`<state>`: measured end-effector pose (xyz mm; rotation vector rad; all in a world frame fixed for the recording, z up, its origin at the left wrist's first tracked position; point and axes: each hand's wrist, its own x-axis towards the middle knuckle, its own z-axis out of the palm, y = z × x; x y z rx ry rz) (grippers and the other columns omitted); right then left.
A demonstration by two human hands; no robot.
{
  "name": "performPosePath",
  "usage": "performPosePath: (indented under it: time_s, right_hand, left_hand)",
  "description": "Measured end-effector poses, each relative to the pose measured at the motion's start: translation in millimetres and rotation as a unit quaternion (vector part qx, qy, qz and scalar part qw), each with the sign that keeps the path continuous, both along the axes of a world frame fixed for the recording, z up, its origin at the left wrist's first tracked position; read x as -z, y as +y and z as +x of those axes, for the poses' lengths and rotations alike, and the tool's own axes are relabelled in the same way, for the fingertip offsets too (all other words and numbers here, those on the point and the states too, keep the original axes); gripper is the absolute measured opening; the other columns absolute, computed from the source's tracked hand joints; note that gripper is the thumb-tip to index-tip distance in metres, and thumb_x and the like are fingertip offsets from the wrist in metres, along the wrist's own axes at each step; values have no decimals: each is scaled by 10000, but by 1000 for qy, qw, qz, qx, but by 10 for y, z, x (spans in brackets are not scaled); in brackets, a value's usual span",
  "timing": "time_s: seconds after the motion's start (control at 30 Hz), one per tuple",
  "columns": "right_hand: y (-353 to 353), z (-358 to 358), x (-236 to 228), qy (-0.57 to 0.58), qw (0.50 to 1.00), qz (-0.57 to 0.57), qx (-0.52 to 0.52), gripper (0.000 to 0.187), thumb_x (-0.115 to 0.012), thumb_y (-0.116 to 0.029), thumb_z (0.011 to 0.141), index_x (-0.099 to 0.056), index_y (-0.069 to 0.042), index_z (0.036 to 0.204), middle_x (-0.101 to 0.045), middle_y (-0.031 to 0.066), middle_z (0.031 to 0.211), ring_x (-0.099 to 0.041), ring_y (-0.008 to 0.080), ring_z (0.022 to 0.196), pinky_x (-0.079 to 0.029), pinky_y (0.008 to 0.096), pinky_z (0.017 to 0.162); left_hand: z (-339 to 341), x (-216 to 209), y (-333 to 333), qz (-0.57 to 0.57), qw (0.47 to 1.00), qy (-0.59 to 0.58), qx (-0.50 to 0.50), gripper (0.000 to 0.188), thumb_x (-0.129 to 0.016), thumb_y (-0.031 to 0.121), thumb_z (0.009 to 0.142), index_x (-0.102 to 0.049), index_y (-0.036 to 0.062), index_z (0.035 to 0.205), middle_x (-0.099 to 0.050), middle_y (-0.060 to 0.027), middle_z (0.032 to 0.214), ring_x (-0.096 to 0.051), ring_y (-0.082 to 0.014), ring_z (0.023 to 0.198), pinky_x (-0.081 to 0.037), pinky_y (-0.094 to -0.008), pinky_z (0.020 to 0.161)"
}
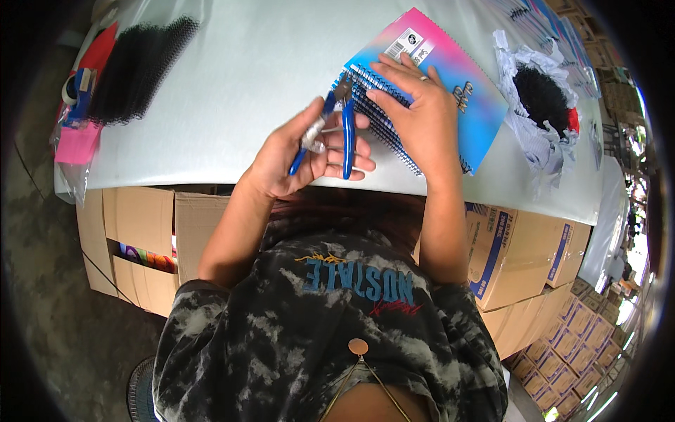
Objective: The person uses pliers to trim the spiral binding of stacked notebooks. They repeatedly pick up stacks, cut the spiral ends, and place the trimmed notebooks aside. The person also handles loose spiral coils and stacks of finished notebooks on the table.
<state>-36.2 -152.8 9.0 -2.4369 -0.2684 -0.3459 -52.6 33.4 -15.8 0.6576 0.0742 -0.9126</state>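
Observation:
My left hand (pixel 292 151) holds a pair of small cutting pliers (pixel 348 137) with blue handles, one of them wrapped in something whitish. The jaws point away from me and reach the bound edge of the notebooks. Under my right hand (pixel 422 105) lies a stack of spiral notebooks (pixel 485 119) with pink, purple and blue covers, set at a slant on the table. That hand rests on the top cover near the coil, fingers stretched out, and hides part of the cover. Dark coil loops run along the stack's left edge, close to the pliers.
A white-covered table (pixel 232 91) spans the front. Black spiral coils (pixel 144 67) lie at left beside a tape dispenser (pixel 84 88) and pink paper (pixel 77 144). At right, crumpled paper (pixel 545 151) holds more black coils. Cardboard boxes (pixel 517 246) stand below the table edge.

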Motion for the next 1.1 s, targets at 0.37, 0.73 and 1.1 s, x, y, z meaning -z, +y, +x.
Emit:
performPosePath:
  time_s: [0.37, 0.73, 1.1]
  right_hand:
    - [9, -7, 43, -54, 997, -53, 5, 401, -717, -153, 721, -631, -103, 1109, -579, 93, 1220, -496, 264, 1189, -308, 436, 1043]
    - [-40, 37, 57, -42, 998, -54, 0, 422, -716, -166, 721, -619, -100, 1127, -561, 100, 1246, -485, 266, 1200, -297, 431, 1051]
    - [-19, 66, 45, -48, 996, -77, -8, 514, -742, -162, 691, -586, -98, 1176, -535, 103, 1279, -461, 255, 1223, -286, 445, 1052]
  left_hand:
    - [32, 130, 12, 281, 939, -199, 2, 611, -285, 522, 958, -477, -18, 1171, -596, -149, 922, -607, -246, 823, -511, -414, 722]
    - [52, 108, 46, 87, 994, -62, 6, 636, -248, 507, 960, -492, -32, 1192, -580, -149, 849, -642, -318, 824, -567, -424, 698]
    - [-35, 164, -70, 558, 744, -368, -31, 502, -388, 486, 950, -532, 25, 1087, -536, -44, 722, -507, -125, 619, -404, -254, 579]
